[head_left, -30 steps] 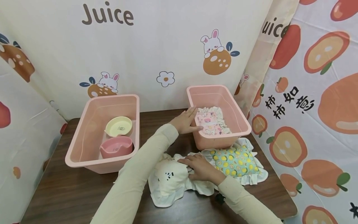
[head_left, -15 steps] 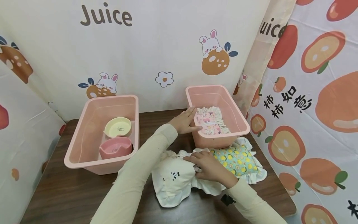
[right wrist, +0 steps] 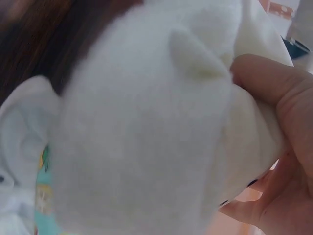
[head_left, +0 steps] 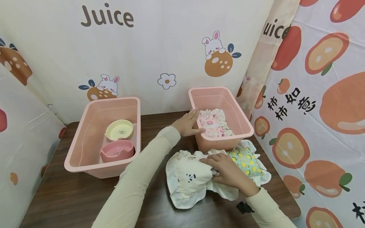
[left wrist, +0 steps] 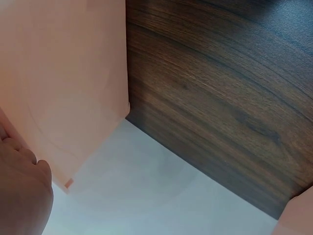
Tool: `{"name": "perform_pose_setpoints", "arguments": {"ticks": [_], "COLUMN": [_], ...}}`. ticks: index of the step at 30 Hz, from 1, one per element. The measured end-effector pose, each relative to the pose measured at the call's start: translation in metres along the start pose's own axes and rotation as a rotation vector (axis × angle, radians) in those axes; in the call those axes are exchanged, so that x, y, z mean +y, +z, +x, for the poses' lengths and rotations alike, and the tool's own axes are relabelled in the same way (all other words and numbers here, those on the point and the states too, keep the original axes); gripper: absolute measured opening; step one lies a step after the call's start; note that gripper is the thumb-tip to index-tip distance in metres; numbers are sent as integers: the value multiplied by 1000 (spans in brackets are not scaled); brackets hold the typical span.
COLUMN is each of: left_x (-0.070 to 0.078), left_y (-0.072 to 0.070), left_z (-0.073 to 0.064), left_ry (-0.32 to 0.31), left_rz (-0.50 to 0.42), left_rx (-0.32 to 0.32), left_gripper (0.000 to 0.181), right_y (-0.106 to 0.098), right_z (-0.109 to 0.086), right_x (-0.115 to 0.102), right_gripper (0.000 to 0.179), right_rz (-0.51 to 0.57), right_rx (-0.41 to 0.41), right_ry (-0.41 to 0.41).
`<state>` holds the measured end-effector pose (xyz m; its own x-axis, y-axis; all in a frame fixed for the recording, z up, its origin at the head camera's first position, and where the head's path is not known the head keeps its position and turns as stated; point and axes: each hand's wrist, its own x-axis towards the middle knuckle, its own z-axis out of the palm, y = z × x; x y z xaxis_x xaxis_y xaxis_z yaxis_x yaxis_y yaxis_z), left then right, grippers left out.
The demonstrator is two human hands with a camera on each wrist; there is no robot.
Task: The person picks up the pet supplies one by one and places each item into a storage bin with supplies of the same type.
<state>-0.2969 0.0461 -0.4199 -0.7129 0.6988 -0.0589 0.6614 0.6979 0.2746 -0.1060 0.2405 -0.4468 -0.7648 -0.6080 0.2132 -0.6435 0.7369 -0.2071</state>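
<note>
My right hand (head_left: 228, 171) grips a soft white ruffled cushion (head_left: 186, 182) with a small panda print. In the right wrist view, the thumb (right wrist: 264, 78) lies along one side of the white cloth, with fingertips (right wrist: 239, 210) showing below it. Part of the cushion overlaps a green ruffled cushion (head_left: 248, 163) with yellow lemons. My left hand (head_left: 186, 123) rests on the near left corner of the right pink bin (head_left: 219, 144), fingers and thumb spread along its rim. Inside that bin lies a pink printed cushion (head_left: 212, 125) with white frills.
A second pink bin (head_left: 102, 169) stands at the left, containing a yellow bowl (head_left: 119, 129) and a pink bowl (head_left: 117, 152). Brown wood tabletop (head_left: 57, 196) runs beneath everything. A patterned cloth backdrop (head_left: 159, 47) rises behind and at both sides.
My right hand has moved to the right, drawing the white cushion with it, so more of the lemon cushion is covered. The left hand stays on the bin's corner.
</note>
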Motion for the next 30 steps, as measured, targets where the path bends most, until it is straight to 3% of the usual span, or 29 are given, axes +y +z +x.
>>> {"name": "perform_pose_setpoints", "arguments": {"ticks": [15,24,30], "left_x": [0,1,2], "left_y": [1,-2,-2], "left_z": [2,-2,-1], "left_ry": [-10,-14,-1], "left_rz": [-40,-35,-30], "left_rx": [5,-6,-4], "left_gripper": [99,98,97], "right_y": [-40,-60,-78], "right_z": [-52,-81,-93], "right_x": [27,41,52], "right_gripper": [87,85,84], "right_rz": [-31,44,66], "right_rx": [157,228,297], "right_ry": [92,197,199]}}
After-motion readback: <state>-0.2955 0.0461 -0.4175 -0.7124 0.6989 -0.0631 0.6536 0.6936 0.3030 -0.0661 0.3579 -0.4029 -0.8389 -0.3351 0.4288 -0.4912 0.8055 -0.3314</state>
